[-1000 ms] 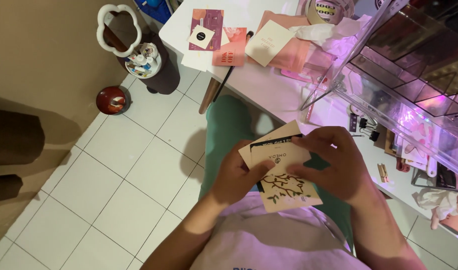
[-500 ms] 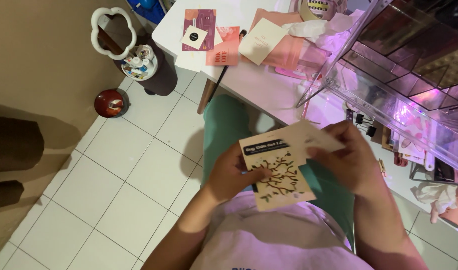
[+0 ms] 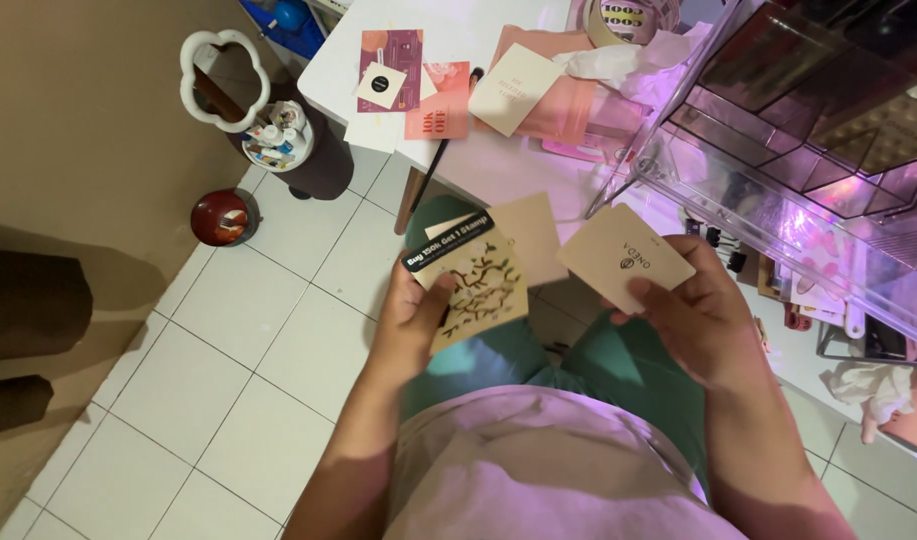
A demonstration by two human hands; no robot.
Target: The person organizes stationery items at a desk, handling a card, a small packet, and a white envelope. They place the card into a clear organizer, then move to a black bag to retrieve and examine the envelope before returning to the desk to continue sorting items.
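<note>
The branch-patterned card (image 3: 478,285) and the plain beige card (image 3: 623,258) look like matt, smooth paper stock. The organiser (image 3: 778,150) is clear, glossy plastic. The table (image 3: 498,165) is smooth and white; the floor tiles (image 3: 278,320) are faintly glossy ceramic.

One view is taken from the head, looking straight down, close to the left hand (image 3: 410,318), right hand (image 3: 700,322) and white table (image 3: 498,165)
</note>
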